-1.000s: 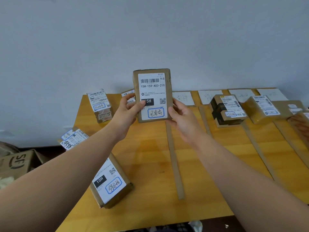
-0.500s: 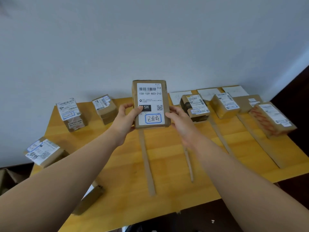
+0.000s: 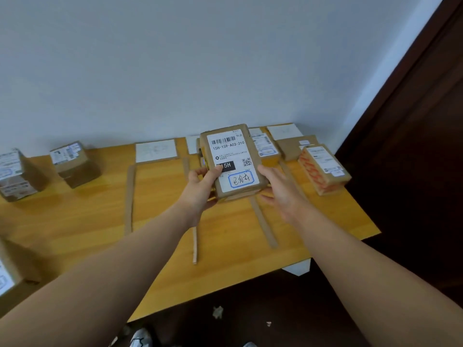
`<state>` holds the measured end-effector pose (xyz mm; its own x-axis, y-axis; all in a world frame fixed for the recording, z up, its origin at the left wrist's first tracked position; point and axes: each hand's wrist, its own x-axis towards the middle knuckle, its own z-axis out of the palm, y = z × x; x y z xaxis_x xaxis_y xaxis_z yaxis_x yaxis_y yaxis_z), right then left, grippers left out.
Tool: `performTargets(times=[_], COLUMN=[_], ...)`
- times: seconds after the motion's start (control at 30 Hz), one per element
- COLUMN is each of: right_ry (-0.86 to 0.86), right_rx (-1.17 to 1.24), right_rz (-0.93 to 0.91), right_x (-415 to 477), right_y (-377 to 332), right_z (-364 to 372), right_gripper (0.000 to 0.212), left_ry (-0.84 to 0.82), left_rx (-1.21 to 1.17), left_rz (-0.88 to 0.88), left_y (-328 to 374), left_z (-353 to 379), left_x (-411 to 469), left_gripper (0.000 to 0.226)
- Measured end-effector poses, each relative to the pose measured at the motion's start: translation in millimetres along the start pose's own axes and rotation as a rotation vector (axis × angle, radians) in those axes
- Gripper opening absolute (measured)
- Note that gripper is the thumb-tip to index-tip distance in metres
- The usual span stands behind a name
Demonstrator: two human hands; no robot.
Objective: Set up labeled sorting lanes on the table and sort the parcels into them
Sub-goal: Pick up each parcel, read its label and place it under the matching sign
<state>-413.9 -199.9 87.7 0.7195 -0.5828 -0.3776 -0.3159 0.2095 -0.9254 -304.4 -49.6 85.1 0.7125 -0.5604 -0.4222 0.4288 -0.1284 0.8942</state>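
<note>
**A brown parcel held up over the lanes**

The big yellow table (image 3: 75,221) fills the lower part of the view. Long cardboard strips (image 3: 129,196) lie on it and cut it into lanes. White paper cards (image 3: 155,150) sit at the far end of the lanes, next to the wall. I cannot read the cards. Two boxes (image 3: 75,164) stand at the far left, outside the strips. At the far right lies a red-marked box (image 3: 323,169), with a flat brown packet (image 3: 293,146) just behind it.

The brown parcel (image 3: 233,161) is up in the air over the middle lanes. It is tipped so that its white sticker faces the person.

The left hand (image 3: 200,189) grips the parcel's left edge. Its thumb lies on the front and the other fingers curl round the back. The right hand (image 3: 278,191) holds the right edge, with the thumb up the side and the fingers tucked under the bottom corner.

I think the parcel is a small, stiff card box, and light, since the hands hold it up by the edges alone. The sticker and tape look smooth, so it may slip. The bottom edge looks a bit crumpled and may be softer there. The two long sides look like the best place to hold it, or one flat hand can go under it.

The sticker shows "15H" and a small blue ring with writing inside.
</note>
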Motion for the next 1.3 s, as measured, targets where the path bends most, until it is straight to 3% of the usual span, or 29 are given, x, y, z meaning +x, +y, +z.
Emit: performTargets(times=[0.2,0.33,0.47,0.67,0.93,1.3], right_ry=[-0.068,-0.019,0.116,0.194,0.125,0.038], right_rx=[-0.009,0.026,0.018,-0.062,-0.259,-0.267], right_rz=[0.137,0.146,0.178,0.23,0.291,0.453], right_x=[5.7,14.1,22.6,26.7,47.1,71.1], right_y=[9.9,15.0,22.4,31.9,44.1,78.0], right_z=[-61.6,-86.9,-107.8,-145.6,-225.3,-346.1], right_gripper=[0.064,0.044,0.048,0.036,0.049,0.031], left_ry=[-0.065,-0.129,-0.167,-0.165,-0.103,-0.016], left_rx=[0.094,0.249,0.434,0.519,0.525,0.498], left_rz=[-0.107,-0.129,-0.084,-0.078,-0.105,-0.202], left_y=[-18.3,-20.5,-19.8,-23.7,-45.0,-90.3], left_z=[54.0,70.4,76.7,96.4,157.0,249.5], left_x=[6.4,18.8,33.2,49.4,70.4,89.7], left_gripper=[0.042,0.044,0.034,0.024,0.021,0.018])
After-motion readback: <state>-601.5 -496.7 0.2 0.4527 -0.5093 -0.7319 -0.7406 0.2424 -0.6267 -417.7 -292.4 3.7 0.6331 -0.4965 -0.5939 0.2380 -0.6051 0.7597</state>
